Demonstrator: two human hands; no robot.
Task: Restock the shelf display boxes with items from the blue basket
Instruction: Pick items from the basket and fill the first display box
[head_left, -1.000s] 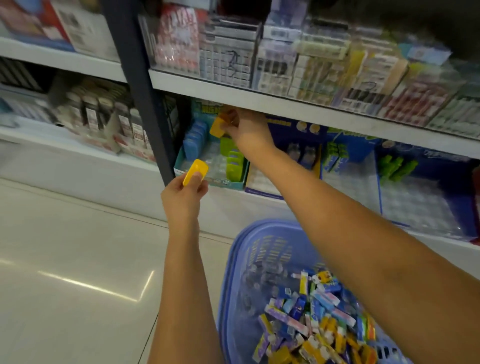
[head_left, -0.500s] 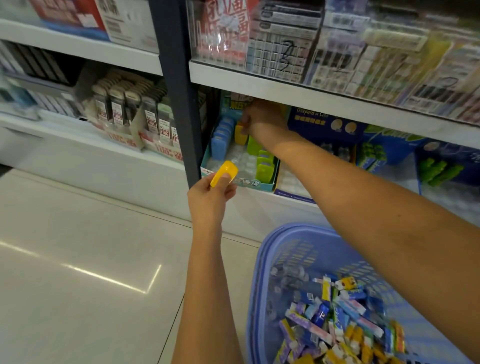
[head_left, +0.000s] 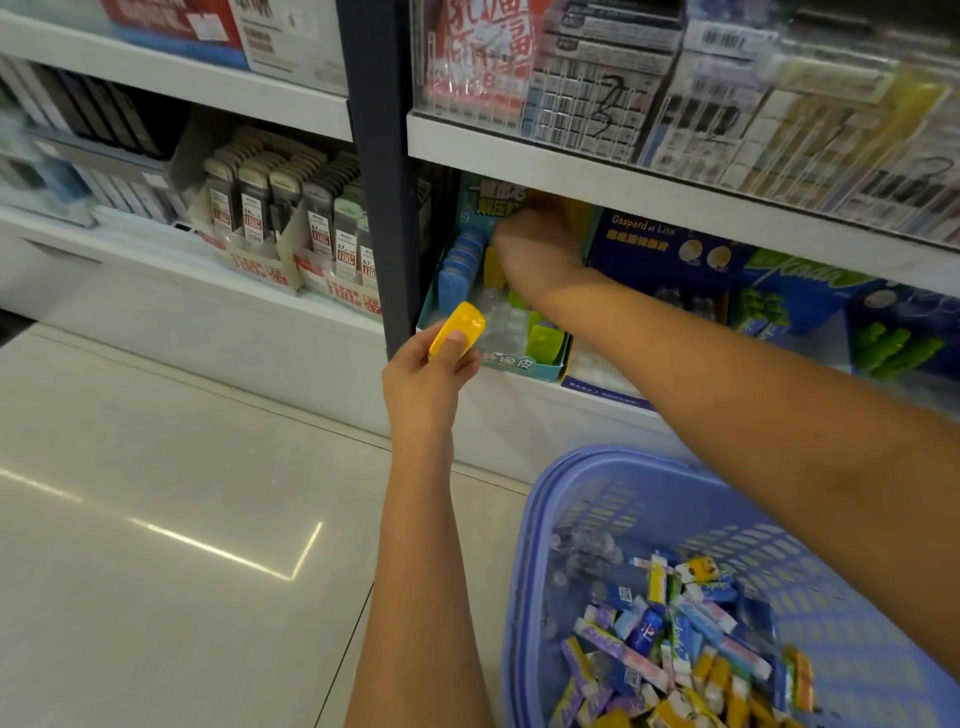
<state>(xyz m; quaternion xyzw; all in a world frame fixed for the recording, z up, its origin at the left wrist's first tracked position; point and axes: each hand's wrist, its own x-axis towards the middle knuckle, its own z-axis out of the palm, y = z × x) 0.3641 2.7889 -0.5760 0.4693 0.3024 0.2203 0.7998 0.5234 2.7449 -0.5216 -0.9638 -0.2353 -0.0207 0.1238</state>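
My left hand (head_left: 426, 387) pinches a flat yellow eraser (head_left: 458, 328) just in front of the teal display box (head_left: 519, 368) on the lower shelf. That box holds blue pieces (head_left: 457, 270) at its left, a yellow piece (head_left: 493, 266) in the middle and green pieces (head_left: 544, 339) at its right, over a clear tray. My right hand (head_left: 537, 249) reaches deep into the back of the box beside the yellow piece. Its fingers are hidden under the shelf. The blue basket (head_left: 524, 571) stands at the bottom right, with several small colourful packets (head_left: 675, 639) in it.
A dark upright post (head_left: 382, 171) stands left of the teal box. More display boxes (head_left: 670, 254) with green items (head_left: 893, 348) sit to the right. The white shelf board (head_left: 623, 187) hangs low over my right hand. Pale tiled floor (head_left: 156, 493) lies at the left.
My right hand has pushed deeper into the teal box, and the yellow piece it held no longer shows in its fingers. The view has shifted left and closer. My left hand keeps its eraser.
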